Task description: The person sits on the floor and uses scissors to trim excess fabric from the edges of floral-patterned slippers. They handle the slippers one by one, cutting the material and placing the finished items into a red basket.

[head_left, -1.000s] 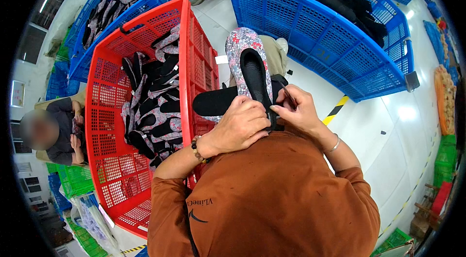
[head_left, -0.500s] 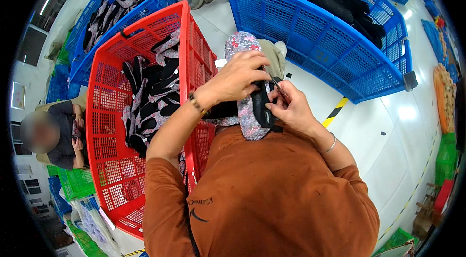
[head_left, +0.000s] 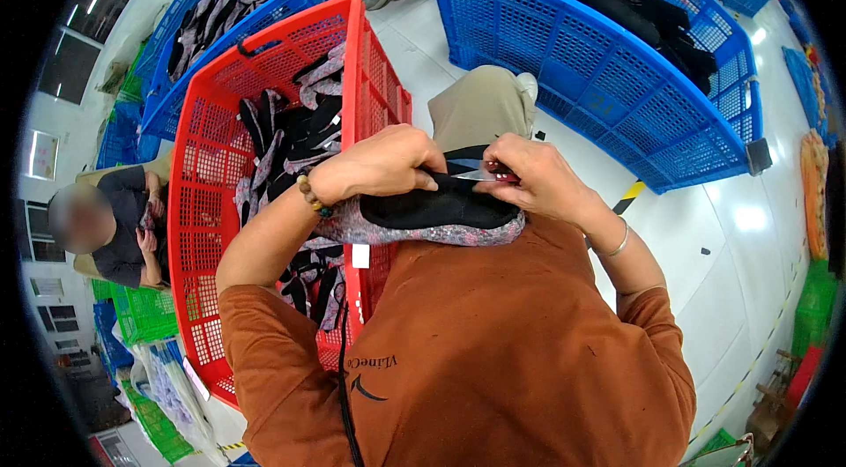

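Note:
A slipper [head_left: 458,231] with a grey and pink patterned outside and black lining lies sideways across my lap, its opening facing up. My left hand [head_left: 379,167] pinches the black edge on its far side. In my right hand [head_left: 538,174] is a pair of scissors [head_left: 477,174], their silver blades pointing left along that edge, next to my left fingertips. The scissors' handles are mostly covered by my fingers. A white tag [head_left: 360,255] hangs by the slipper's left end.
Close on my left stands a red crate [head_left: 379,70] with many similar slippers [head_left: 295,137]. Blue crates [head_left: 564,62] stand ahead, one holding black pieces [head_left: 617,4], another patterned slippers [head_left: 220,9]. Beyond the red crate, a person [head_left: 123,220] sits handling something.
The slipper has turned from lengthwise to crosswise and now shows its black opening. My left hand has moved down and left to its edge; the scissors now lie along that edge.

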`<action>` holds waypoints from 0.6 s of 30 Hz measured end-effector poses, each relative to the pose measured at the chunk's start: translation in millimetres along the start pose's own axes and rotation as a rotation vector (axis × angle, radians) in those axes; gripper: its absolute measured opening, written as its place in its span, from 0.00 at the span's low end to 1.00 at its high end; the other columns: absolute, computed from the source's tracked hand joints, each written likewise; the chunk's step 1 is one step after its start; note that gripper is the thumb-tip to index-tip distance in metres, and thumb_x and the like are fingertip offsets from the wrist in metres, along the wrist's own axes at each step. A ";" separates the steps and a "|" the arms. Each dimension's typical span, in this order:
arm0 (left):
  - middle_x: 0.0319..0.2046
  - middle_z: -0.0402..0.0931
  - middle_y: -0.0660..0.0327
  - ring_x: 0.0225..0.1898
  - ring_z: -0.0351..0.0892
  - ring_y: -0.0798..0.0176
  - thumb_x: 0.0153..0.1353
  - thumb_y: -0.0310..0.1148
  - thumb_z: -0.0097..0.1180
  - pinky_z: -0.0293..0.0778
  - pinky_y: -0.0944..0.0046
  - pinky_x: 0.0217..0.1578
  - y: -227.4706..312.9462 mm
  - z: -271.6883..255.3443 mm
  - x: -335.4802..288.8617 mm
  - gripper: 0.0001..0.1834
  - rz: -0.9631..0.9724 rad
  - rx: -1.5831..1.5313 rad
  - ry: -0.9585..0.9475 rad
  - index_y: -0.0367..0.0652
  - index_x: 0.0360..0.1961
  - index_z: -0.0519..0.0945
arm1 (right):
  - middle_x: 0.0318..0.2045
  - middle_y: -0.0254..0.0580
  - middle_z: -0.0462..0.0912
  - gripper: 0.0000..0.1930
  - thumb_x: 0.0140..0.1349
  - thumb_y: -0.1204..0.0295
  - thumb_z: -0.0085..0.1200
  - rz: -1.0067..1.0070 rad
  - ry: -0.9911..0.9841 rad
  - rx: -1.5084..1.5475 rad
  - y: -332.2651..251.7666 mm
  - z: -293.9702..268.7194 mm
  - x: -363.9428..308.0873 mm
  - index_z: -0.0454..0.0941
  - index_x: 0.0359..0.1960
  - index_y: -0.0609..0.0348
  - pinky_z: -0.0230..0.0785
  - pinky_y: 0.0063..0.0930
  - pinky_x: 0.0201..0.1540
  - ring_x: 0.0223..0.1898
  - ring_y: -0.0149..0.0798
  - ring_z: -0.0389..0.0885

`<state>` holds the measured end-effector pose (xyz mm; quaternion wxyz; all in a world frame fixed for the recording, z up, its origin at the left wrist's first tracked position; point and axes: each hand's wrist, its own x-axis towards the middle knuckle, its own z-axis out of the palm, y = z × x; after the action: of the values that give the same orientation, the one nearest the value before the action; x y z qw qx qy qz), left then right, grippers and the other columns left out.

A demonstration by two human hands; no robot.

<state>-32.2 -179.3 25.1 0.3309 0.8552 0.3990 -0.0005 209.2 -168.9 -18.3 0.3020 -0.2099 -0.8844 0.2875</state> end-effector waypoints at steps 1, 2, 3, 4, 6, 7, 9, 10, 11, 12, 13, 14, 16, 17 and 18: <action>0.29 0.78 0.52 0.32 0.77 0.53 0.48 0.27 0.62 0.71 0.60 0.34 -8.4 5.6 -6.0 0.13 -0.040 -0.123 -0.017 0.35 0.35 0.80 | 0.27 0.42 0.73 0.15 0.50 0.67 0.63 -0.036 0.003 -0.042 -2.6 -0.2 0.6 0.70 0.32 0.59 0.68 0.34 0.29 0.29 0.46 0.75; 0.29 0.79 0.54 0.31 0.77 0.56 0.48 0.27 0.63 0.71 0.62 0.34 -15.6 10.6 -11.7 0.13 -0.079 -0.247 -0.034 0.35 0.37 0.80 | 0.26 0.42 0.70 0.22 0.46 0.55 0.64 -0.048 0.033 -0.101 -2.7 1.4 -1.2 0.71 0.30 0.59 0.68 0.35 0.29 0.29 0.47 0.74; 0.29 0.79 0.56 0.30 0.78 0.60 0.48 0.27 0.63 0.71 0.63 0.34 -19.9 15.1 -16.5 0.14 -0.117 -0.372 -0.047 0.35 0.38 0.80 | 0.26 0.42 0.70 0.22 0.46 0.54 0.63 -0.069 0.030 -0.156 -3.9 0.3 -1.9 0.71 0.30 0.59 0.68 0.35 0.28 0.28 0.47 0.74; 0.28 0.79 0.63 0.29 0.75 0.71 0.50 0.26 0.64 0.71 0.69 0.34 -20.9 20.0 -21.4 0.13 -0.184 -0.572 -0.037 0.34 0.38 0.81 | 0.26 0.42 0.69 0.23 0.46 0.53 0.62 -0.090 0.027 -0.211 -6.1 -2.0 -1.9 0.71 0.30 0.60 0.68 0.34 0.28 0.28 0.47 0.73; 0.27 0.78 0.66 0.29 0.74 0.74 0.50 0.25 0.64 0.70 0.71 0.34 -27.6 29.9 -25.9 0.12 -0.214 -0.738 -0.013 0.34 0.38 0.81 | 0.24 0.40 0.67 0.23 0.48 0.50 0.58 -0.144 0.023 -0.330 -8.1 -3.5 0.0 0.70 0.28 0.59 0.68 0.32 0.26 0.27 0.44 0.73; 0.26 0.78 0.67 0.29 0.74 0.75 0.51 0.25 0.64 0.70 0.72 0.33 -29.7 33.4 -27.5 0.12 -0.225 -0.818 -0.002 0.33 0.37 0.82 | 0.24 0.40 0.67 0.22 0.49 0.50 0.58 -0.158 -0.005 -0.373 -7.7 -2.6 0.8 0.70 0.27 0.58 0.68 0.32 0.26 0.27 0.43 0.73; 0.28 0.79 0.66 0.30 0.75 0.76 0.51 0.25 0.63 0.71 0.74 0.35 -29.3 40.1 -29.0 0.11 -0.215 -1.007 0.023 0.33 0.37 0.82 | 0.24 0.39 0.67 0.20 0.50 0.52 0.57 -0.186 -0.061 -0.462 -7.1 -0.8 2.5 0.70 0.26 0.57 0.67 0.31 0.25 0.27 0.41 0.74; 0.28 0.80 0.66 0.30 0.75 0.75 0.51 0.25 0.63 0.71 0.74 0.36 -31.5 44.2 -28.6 0.12 -0.217 -1.084 0.026 0.33 0.37 0.82 | 0.23 0.38 0.66 0.18 0.51 0.53 0.56 -0.215 -0.059 -0.478 -6.8 -0.7 4.6 0.70 0.24 0.56 0.67 0.29 0.24 0.27 0.38 0.74; 0.29 0.80 0.65 0.31 0.76 0.75 0.51 0.25 0.63 0.72 0.74 0.36 -34.7 48.6 -28.3 0.12 -0.219 -1.160 0.029 0.33 0.37 0.82 | 0.23 0.38 0.66 0.18 0.51 0.53 0.56 -0.224 -0.069 -0.497 -7.5 -0.8 6.6 0.70 0.24 0.56 0.67 0.29 0.24 0.27 0.38 0.73; 0.30 0.81 0.63 0.31 0.76 0.74 0.51 0.24 0.63 0.73 0.73 0.37 -39.9 53.5 -27.7 0.12 -0.205 -1.192 0.050 0.33 0.38 0.82 | 0.23 0.37 0.66 0.18 0.51 0.53 0.56 -0.233 -0.079 -0.515 -8.6 -1.1 9.0 0.70 0.24 0.56 0.67 0.29 0.25 0.26 0.38 0.73; 0.31 0.81 0.63 0.31 0.76 0.73 0.51 0.24 0.63 0.72 0.73 0.37 -42.8 55.8 -27.8 0.12 -0.197 -1.221 0.040 0.33 0.38 0.82 | 0.23 0.37 0.66 0.18 0.51 0.53 0.57 -0.242 -0.088 -0.534 -9.2 -1.0 10.9 0.70 0.24 0.55 0.66 0.29 0.25 0.26 0.37 0.73; 0.31 0.80 0.63 0.32 0.76 0.73 0.51 0.24 0.63 0.72 0.73 0.38 -44.6 57.2 -28.0 0.12 -0.190 -1.250 0.029 0.33 0.38 0.81 | 0.23 0.37 0.66 0.18 0.52 0.54 0.56 -0.246 -0.101 -0.539 -8.7 -0.3 12.2 0.69 0.23 0.55 0.66 0.29 0.25 0.26 0.37 0.73; 0.32 0.80 0.63 0.33 0.76 0.72 0.52 0.24 0.62 0.72 0.72 0.40 -49.4 60.0 -27.2 0.12 -0.165 -1.273 0.022 0.32 0.38 0.81 | 0.23 0.36 0.66 0.17 0.52 0.54 0.56 -0.254 -0.123 -0.549 -6.7 2.0 14.6 0.69 0.23 0.55 0.66 0.29 0.25 0.26 0.37 0.73; 0.33 0.80 0.63 0.34 0.76 0.72 0.52 0.24 0.62 0.71 0.72 0.41 -52.0 62.2 -26.2 0.12 -0.147 -1.269 0.027 0.32 0.38 0.81 | 0.23 0.36 0.66 0.17 0.52 0.54 0.56 -0.263 -0.126 -0.547 -5.9 3.4 16.0 0.69 0.22 0.55 0.66 0.28 0.26 0.26 0.36 0.73; 0.33 0.79 0.63 0.35 0.76 0.72 0.52 0.24 0.62 0.71 0.72 0.41 -53.3 64.0 -25.7 0.12 -0.130 -1.266 0.031 0.32 0.38 0.81 | 0.23 0.36 0.66 0.17 0.53 0.54 0.55 -0.271 -0.130 -0.544 -5.2 5.5 16.7 0.69 0.22 0.55 0.66 0.28 0.26 0.26 0.36 0.73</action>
<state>-69.2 -208.4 -48.1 0.7657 0.4678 0.3780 0.2278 192.4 -165.8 -11.7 0.2134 -0.1443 -0.9662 0.0101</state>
